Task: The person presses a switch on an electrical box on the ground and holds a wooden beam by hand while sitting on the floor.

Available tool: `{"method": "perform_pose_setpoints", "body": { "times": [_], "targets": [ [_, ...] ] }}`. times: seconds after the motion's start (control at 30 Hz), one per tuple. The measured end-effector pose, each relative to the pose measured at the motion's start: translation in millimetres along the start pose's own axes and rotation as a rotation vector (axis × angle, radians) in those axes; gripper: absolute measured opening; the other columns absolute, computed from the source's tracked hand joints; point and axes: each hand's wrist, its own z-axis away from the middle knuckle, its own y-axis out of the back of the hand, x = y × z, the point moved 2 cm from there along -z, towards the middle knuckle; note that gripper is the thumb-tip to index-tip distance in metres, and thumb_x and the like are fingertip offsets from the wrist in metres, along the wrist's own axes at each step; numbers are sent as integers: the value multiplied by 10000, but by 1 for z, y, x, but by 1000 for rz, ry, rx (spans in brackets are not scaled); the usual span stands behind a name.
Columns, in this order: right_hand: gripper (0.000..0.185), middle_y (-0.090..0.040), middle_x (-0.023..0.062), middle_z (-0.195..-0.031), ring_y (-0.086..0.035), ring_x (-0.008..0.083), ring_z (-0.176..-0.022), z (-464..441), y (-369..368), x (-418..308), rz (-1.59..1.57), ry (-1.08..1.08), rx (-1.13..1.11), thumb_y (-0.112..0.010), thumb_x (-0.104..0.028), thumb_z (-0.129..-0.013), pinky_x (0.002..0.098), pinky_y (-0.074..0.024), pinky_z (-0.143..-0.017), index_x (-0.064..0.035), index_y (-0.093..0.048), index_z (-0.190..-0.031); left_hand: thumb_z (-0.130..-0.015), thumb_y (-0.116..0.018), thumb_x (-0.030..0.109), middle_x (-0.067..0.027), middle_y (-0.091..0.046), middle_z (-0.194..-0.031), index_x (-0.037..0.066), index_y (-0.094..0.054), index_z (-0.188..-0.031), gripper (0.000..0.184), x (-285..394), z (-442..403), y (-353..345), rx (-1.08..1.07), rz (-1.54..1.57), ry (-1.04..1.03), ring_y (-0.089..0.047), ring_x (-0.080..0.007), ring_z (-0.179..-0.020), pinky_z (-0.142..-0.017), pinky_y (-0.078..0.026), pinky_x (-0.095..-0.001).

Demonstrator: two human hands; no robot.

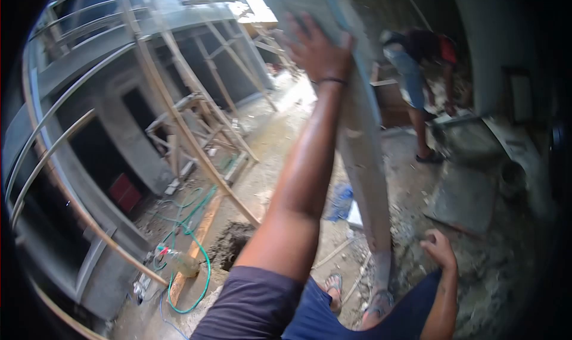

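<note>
Post (364,179) is seen at centre; left hand (320,51) is laid flat on it, upper centre, fingers spread, grip released. Bracing seems in hand; steady palm contact is likely called for next. Right hand (442,250), lower right, is curled; grasp can't be told.

Building site: wooden scaffold poles (177,115), bare concrete walls (128,149), dug-up earth (225,240), rough ground (411,221)

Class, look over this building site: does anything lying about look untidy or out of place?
Yes: the green hose sprawls in loose, uneven loops near the bottle, rather than neatly coiled; it could perhaps trip someone.
</note>
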Motion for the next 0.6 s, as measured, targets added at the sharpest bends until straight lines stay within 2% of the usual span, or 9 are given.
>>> {"method": "perform_pose_setpoints", "body": {
  "times": [0.1, 0.13, 0.17, 0.2, 0.3, 0.37, 0.43, 0.5, 0.6],
  "targets": [
    [434, -656, 123, -960, -620, 215, -875, 2, 0, 4, 30, 24, 41, -753, -277, -762, 347, -500, -797, -14, -619, -1081, -688, -664, 580, -179, -279, -1530, 105, -378, -1439, 934, -5, -2, -15, -19, -54, -54, -266, -502, -1360, -1109, -237, -584],
    [447, -654, 128, -952, -618, 219, -880, 1, 1, 9, -75, -110, -25, -754, -291, -764, 351, -500, -789, -15, -618, -1087, -682, -654, 606, -173, -305, -1518, 102, -394, -1425, 935, -16, 0, -28, 77, 118, -100, -274, -499, -1357, -1083, -262, -605],
    [456, -662, 119, -980, -628, 206, -884, -4, -4, 27, 5, -53, 9, -751, -286, -774, 348, -511, -800, -30, -619, -1128, -671, -654, 641, -173, -320, -1510, 124, -409, -1415, 938, -29, -8, -46, 149, -9, -204, -280, -498, -1352, -1065, -270, -620],
    [466, -664, 120, -979, -634, 206, -887, -2, -2, 25, 46, -44, 5, -753, -291, -773, 352, -516, -793, -35, -615, -1137, -672, -644, 677, -167, -333, -1504, 156, -420, -1408, 929, -7, 1, -23, 132, -97, -99, -275, -485, -1359, -1063, -263, -626],
    [498, -663, 150, -957, -646, 238, -880, -1, -4, 26, 81, -20, 33, -742, -333, -778, 357, -515, -780, -27, -599, -1144, -721, -569, 750, -114, -298, -1535, 249, -361, -1470, 925, -13, 1, -25, 106, -151, -58, -279, -456, -1362, -1072, -292, -574],
    [550, -663, 203, -1056, -650, 309, -986, 4, 5, 7, 71, -164, -43, -729, -372, -758, 380, -505, -842, -32, -588, -1166, -721, -539, 786, -107, -294, -1536, 250, -351, -1474, 944, -20, -2, -34, 178, -244, -121, -279, -448, -1365, -1076, -285, -567],
    [545, -667, 195, -1034, -652, 304, -975, 3, 4, 7, 82, -199, -75, -720, -371, -768, 377, -504, -827, -43, -575, -1179, -722, -515, 805, -88, -268, -1549, 248, -341, -1481, 958, -17, -1, -32, 185, -187, -102, -258, -444, -1377, -1097, -253, -552],
    [500, -648, 119, -899, -640, 231, -851, 2, 2, 7, 90, -153, -40, -727, -347, -797, 352, -503, -765, -23, -590, -1152, -723, -503, 812, -77, -263, -1553, 245, -343, -1480, 959, -17, -1, -33, 181, -179, -97, -251, -443, -1381, -1099, -245, -552],
    [518, -668, 193, -1047, -649, 312, -987, 3, 3, 2, 93, -197, -73, -716, -364, -793, 382, -499, -842, -44, -575, -1176, -722, -494, 818, -69, -268, -1552, 248, -349, -1478, 958, -18, 0, -35, 191, -183, -97, -251, -442, -1381, -1095, -247, -557]
  ]
}}
